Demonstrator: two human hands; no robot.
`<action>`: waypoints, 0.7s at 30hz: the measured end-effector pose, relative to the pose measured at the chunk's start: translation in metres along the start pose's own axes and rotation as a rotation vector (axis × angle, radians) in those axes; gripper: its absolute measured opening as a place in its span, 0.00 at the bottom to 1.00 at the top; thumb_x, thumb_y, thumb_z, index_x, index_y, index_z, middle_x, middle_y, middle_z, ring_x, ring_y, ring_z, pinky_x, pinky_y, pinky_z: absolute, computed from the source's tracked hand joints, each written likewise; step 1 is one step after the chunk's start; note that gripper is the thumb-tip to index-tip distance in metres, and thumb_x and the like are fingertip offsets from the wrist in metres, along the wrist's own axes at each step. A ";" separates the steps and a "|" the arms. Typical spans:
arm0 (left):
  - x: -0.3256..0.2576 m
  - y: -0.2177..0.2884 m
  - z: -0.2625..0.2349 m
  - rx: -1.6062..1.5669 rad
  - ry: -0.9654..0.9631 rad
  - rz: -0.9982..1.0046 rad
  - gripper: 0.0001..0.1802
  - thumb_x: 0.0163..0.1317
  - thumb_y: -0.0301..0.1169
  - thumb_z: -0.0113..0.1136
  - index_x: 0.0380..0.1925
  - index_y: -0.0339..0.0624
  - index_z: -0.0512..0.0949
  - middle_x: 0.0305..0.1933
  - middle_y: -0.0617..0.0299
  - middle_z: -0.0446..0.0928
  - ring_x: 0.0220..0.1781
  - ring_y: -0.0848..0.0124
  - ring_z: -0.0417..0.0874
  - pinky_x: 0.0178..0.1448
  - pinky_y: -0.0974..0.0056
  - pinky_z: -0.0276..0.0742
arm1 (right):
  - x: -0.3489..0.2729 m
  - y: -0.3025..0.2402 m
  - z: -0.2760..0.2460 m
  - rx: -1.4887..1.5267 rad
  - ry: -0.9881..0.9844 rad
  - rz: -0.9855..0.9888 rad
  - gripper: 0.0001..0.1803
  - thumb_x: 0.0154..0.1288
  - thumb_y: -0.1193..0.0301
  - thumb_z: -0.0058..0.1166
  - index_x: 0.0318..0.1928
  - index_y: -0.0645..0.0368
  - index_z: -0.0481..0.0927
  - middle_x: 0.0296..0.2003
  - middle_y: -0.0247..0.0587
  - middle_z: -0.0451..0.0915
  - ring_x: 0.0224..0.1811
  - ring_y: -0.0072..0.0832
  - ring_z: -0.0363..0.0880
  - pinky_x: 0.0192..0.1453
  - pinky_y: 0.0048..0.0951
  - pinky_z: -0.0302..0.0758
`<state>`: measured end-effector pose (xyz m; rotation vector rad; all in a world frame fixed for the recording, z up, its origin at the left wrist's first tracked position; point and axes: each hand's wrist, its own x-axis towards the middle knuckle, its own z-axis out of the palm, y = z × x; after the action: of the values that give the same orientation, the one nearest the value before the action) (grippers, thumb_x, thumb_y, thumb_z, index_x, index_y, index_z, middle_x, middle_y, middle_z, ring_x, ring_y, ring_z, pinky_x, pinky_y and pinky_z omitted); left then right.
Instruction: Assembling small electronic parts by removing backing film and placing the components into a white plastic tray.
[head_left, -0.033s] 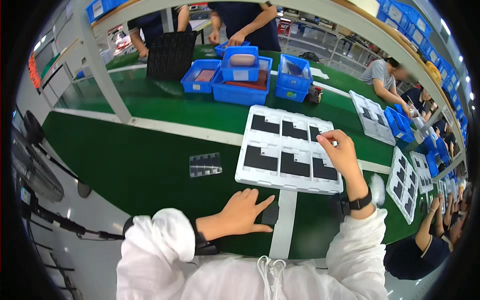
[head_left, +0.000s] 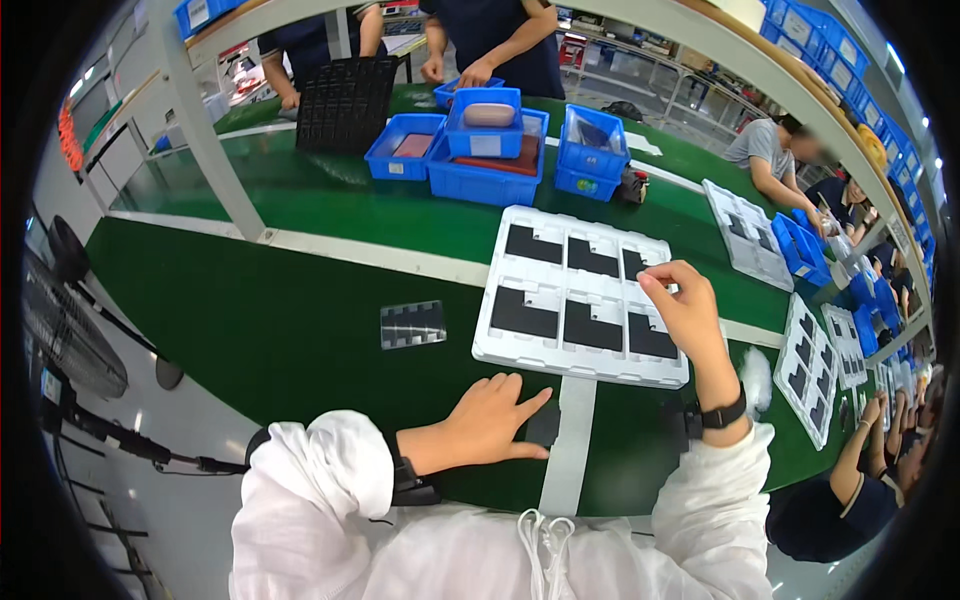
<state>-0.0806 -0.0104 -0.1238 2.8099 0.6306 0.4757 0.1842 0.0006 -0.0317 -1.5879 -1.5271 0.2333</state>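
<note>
Lying alone on the green belt at left is a small clear blister tray (head_left: 413, 324). The left hand (head_left: 487, 418) rests flat, fingers spread and released, touching a dark panel (head_left: 543, 427). Beyond it, the white tray (head_left: 500, 345) carries six black panels; the right hand (head_left: 688, 312) pinches at its right-hand pockets.

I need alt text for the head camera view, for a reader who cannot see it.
A person in white sleeves reaches the right hand over a white compartment tray of black flat parts on a green table, pinching at its upper right compartment. The left hand lies flat on the table near a small dark piece. Blue bins and other workers stand beyond.
</note>
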 end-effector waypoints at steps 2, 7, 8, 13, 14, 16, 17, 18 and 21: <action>0.005 -0.002 0.010 -0.032 0.002 -0.006 0.33 0.51 0.52 0.61 0.53 0.44 0.73 0.28 0.56 0.62 0.30 0.63 0.64 0.33 0.63 0.62 | -0.016 -0.013 -0.011 0.042 -0.002 0.023 0.08 0.56 0.70 0.58 0.32 0.63 0.80 0.29 0.36 0.77 0.31 0.21 0.75 0.28 0.20 0.66; -0.001 -0.017 -0.014 -0.140 0.214 -0.081 0.23 0.46 0.43 0.67 0.42 0.44 0.79 0.29 0.59 0.64 0.31 0.64 0.66 0.33 0.63 0.63 | -0.046 -0.009 -0.030 0.307 -0.039 0.115 0.05 0.59 0.74 0.55 0.33 0.64 0.79 0.32 0.34 0.77 0.34 0.18 0.73 0.34 0.18 0.66; -0.003 -0.028 -0.028 -0.096 0.287 -0.137 0.23 0.45 0.42 0.68 0.41 0.44 0.79 0.29 0.59 0.65 0.31 0.63 0.67 0.34 0.63 0.64 | -0.052 -0.006 -0.034 0.393 -0.055 0.153 0.05 0.59 0.74 0.54 0.34 0.64 0.79 0.32 0.34 0.77 0.34 0.18 0.72 0.35 0.18 0.67; -0.037 -0.088 -0.058 0.211 0.187 -0.528 0.34 0.43 0.43 0.69 0.52 0.44 0.73 0.40 0.58 0.64 0.43 0.63 0.65 0.48 0.60 0.60 | -0.066 -0.040 -0.045 0.481 -0.091 0.156 0.04 0.60 0.77 0.52 0.34 0.66 0.78 0.34 0.36 0.76 0.34 0.19 0.72 0.38 0.19 0.68; -0.040 -0.091 -0.060 0.233 0.187 -0.532 0.34 0.43 0.43 0.69 0.52 0.44 0.73 0.40 0.58 0.64 0.43 0.63 0.65 0.48 0.60 0.60 | -0.066 -0.055 -0.045 0.481 -0.046 0.054 0.04 0.60 0.78 0.51 0.34 0.66 0.78 0.33 0.38 0.77 0.35 0.20 0.73 0.38 0.19 0.68; -0.043 -0.089 -0.064 0.241 0.285 -0.487 0.38 0.45 0.43 0.68 0.57 0.42 0.67 0.43 0.56 0.64 0.45 0.61 0.65 0.51 0.59 0.59 | -0.070 -0.080 -0.052 0.406 0.055 -0.131 0.06 0.58 0.80 0.48 0.36 0.68 0.76 0.30 0.43 0.76 0.35 0.25 0.73 0.39 0.22 0.68; -0.039 -0.083 -0.073 0.215 0.319 -0.490 0.40 0.47 0.42 0.68 0.59 0.40 0.64 0.46 0.55 0.63 0.47 0.60 0.65 0.52 0.59 0.58 | -0.073 -0.085 -0.061 0.304 0.105 -0.256 0.06 0.57 0.79 0.48 0.35 0.67 0.76 0.29 0.43 0.76 0.33 0.27 0.73 0.38 0.24 0.68; -0.037 -0.080 -0.083 0.204 0.435 -0.439 0.33 0.47 0.37 0.67 0.54 0.39 0.68 0.44 0.56 0.64 0.46 0.61 0.66 0.51 0.60 0.59 | -0.075 -0.089 -0.068 0.198 0.154 -0.377 0.07 0.56 0.79 0.48 0.35 0.67 0.76 0.27 0.43 0.75 0.32 0.29 0.73 0.37 0.26 0.68; -0.018 -0.055 -0.110 0.158 0.632 -0.284 0.18 0.48 0.27 0.64 0.41 0.38 0.77 0.37 0.58 0.69 0.40 0.62 0.70 0.46 0.63 0.62 | -0.102 -0.098 -0.095 0.010 0.418 -0.599 0.07 0.58 0.72 0.47 0.29 0.64 0.74 0.26 0.43 0.75 0.25 0.30 0.68 0.30 0.27 0.61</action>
<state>-0.1554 0.0456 -0.0424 2.6163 1.2084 1.3178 0.1562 -0.1472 0.0469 -1.0198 -1.5751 -0.4005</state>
